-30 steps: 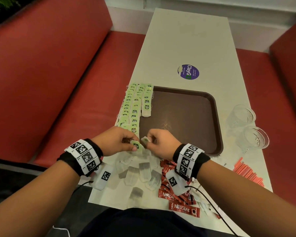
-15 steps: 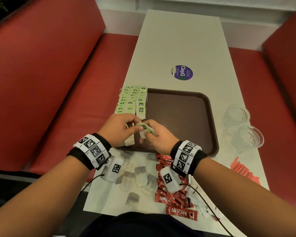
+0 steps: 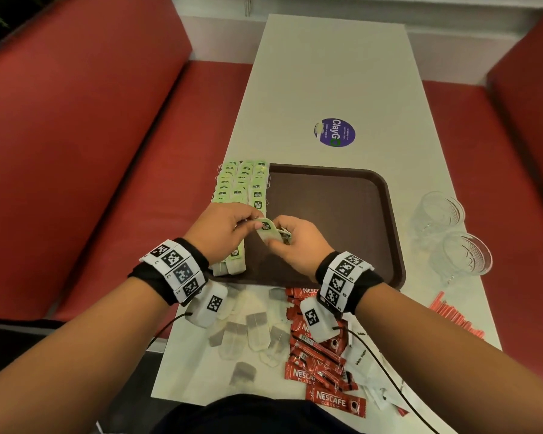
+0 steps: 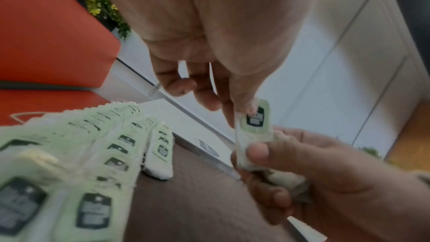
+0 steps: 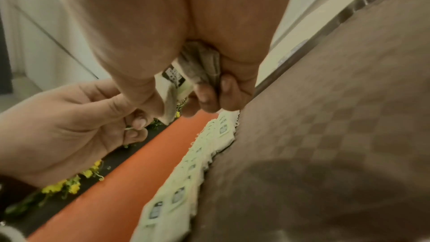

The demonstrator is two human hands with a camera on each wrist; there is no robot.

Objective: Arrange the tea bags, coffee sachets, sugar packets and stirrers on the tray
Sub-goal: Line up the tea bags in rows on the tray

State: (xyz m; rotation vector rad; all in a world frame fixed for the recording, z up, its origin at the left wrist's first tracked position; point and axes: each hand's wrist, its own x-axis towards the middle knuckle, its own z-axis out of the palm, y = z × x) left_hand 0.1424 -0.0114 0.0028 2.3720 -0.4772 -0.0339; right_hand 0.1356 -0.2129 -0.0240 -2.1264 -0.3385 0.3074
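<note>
My left hand (image 3: pixel 251 223) and right hand (image 3: pixel 276 238) hold one green-tagged tea bag (image 3: pixel 268 230) between them, just above the near-left part of the brown tray (image 3: pixel 342 214). In the left wrist view my left thumb and finger pinch the tea bag (image 4: pixel 254 126) at its top, and the right hand (image 4: pixel 267 161) grips its lower end. A bunch of further tea bags (image 5: pixel 200 62) is tucked in my right palm. Rows of tea bags (image 3: pixel 242 186) lie overlapped along the tray's left edge.
Loose tea bags (image 3: pixel 251 333), red Nescafe sachets (image 3: pixel 320 355) and white sugar packets (image 3: pixel 361 358) lie at the table's near edge. Red stirrers (image 3: pixel 455 317) and two glasses (image 3: pixel 438 214) are right of the tray. Red benches flank the table.
Both hands have moved forward from the near edge of the tray to above it, carrying the tea bag. The bag now stands more upright between the fingers.
</note>
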